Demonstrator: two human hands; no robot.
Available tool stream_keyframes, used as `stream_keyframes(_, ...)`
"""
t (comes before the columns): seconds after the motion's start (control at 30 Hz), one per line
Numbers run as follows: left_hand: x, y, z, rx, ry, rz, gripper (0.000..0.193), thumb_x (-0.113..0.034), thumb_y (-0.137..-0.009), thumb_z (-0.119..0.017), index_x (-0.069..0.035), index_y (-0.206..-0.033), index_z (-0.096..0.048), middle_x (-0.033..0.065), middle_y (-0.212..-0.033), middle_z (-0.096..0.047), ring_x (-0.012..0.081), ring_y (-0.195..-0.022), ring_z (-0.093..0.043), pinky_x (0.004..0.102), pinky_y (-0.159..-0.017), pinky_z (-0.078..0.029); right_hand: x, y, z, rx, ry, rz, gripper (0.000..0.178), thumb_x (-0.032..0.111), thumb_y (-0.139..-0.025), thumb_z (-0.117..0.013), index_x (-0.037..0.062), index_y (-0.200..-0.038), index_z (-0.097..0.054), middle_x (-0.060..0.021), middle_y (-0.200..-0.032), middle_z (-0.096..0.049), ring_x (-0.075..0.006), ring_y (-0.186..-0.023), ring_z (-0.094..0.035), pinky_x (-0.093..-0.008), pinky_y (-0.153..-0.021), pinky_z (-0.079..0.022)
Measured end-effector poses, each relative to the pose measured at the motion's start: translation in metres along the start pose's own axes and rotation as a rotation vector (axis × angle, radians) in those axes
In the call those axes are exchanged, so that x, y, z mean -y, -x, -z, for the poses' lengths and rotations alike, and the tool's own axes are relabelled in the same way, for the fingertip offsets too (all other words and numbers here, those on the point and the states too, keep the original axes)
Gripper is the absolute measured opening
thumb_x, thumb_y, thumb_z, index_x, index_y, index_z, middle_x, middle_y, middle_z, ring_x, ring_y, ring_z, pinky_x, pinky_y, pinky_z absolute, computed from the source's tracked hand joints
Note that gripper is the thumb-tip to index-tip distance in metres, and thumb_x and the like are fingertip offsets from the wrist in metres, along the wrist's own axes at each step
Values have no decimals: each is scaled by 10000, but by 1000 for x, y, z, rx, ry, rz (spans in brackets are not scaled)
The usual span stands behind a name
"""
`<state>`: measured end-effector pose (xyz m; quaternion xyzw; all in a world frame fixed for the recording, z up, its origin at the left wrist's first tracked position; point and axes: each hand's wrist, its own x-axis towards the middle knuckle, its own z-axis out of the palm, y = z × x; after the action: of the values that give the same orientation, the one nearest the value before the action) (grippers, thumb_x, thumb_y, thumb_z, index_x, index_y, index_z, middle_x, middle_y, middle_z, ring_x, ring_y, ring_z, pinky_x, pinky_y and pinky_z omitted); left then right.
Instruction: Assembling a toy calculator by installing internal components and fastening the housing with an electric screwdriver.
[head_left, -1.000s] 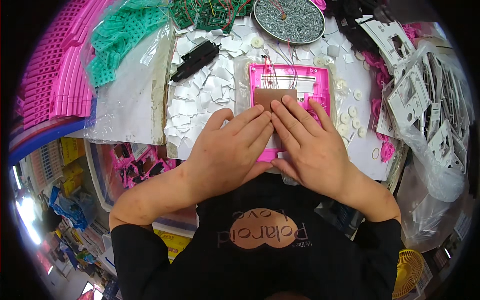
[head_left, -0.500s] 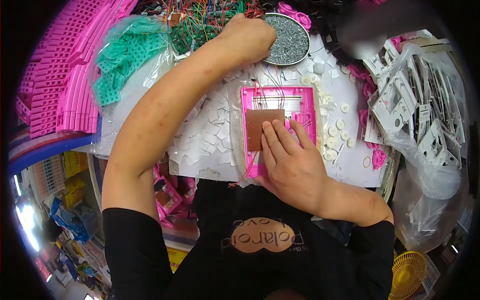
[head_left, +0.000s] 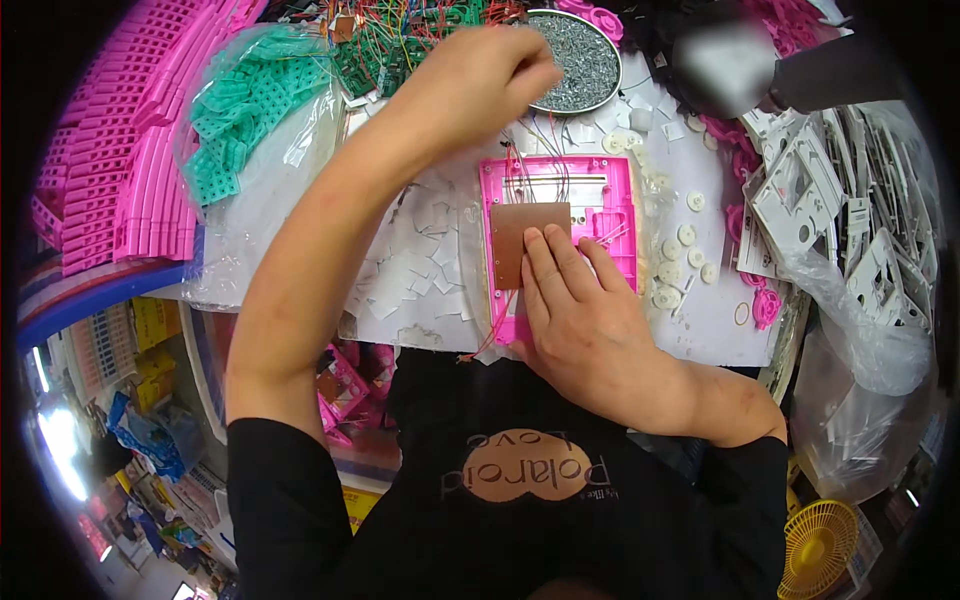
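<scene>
A pink plastic case [head_left: 622, 190] lies open on the table in front of me, with a brown circuit board [head_left: 512, 240] and thin wires inside. My right hand [head_left: 600, 320] rests across it; its outstretched fingers lie flat on the board, and the thumb is by the case's near edge. My left hand [head_left: 485, 80] hovers over the near left side of a round dish full of small metal screws [head_left: 580, 60]. Its fingers are curled together, and whatever they hold is too small or hidden to make out.
Green circuit boards with coloured wires [head_left: 390, 60] are heaped at the back. Teal plastic parts [head_left: 240, 110] and stacked pink parts [head_left: 130, 140] stand left. White round pieces [head_left: 670, 270], paper scraps [head_left: 420, 265] and bagged white panels [head_left: 800, 190] lie about. A dark lamp-like shape [head_left: 725, 70] overhangs back right.
My left hand has drawn back from the screw dish, slightly toward me. My right hand stays on the board in the pink case. The view has shifted a little.
</scene>
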<state>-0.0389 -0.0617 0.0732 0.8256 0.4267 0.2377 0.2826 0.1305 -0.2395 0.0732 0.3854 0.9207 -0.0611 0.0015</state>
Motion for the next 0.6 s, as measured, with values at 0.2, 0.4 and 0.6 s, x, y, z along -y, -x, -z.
stream_keyframes(0.2,-29,109,-18,91,322,61,96,-80,-868,-707,-29,-873,-626,67,-850,-665,207,-778,-628,351,-799,-471,2,2,0,-39,-117,-18,715,324,-748,-795,-135,-1260,-597,-290,-1399,-543,-420,-1343,-482,-504,-1139,-381)
stream_keyframes(0.4,-40,148,-54,-86,44,38,48,-127,-923,-663,-96,-956,-647,38,-1146,-720,217,-1100,-671,549,-1136,-195,-10,4,3,-118,-401,-40,611,226,-761,-818,-114,-1228,-617,-284,-1346,-586,-414,-1281,-551,-452,-1091,-449)
stream_keyframes(0.6,-47,154,-56,-79,-48,2,67,-107,-908,-694,-109,-971,-675,36,-1178,-725,207,-1211,-652,562,-1167,-149,-112,5,68,-937,-492,-150,338,147,-843,-747,-69,-1089,-662,-116,-927,-715,-220,-817,-689,-322,-775,-551)
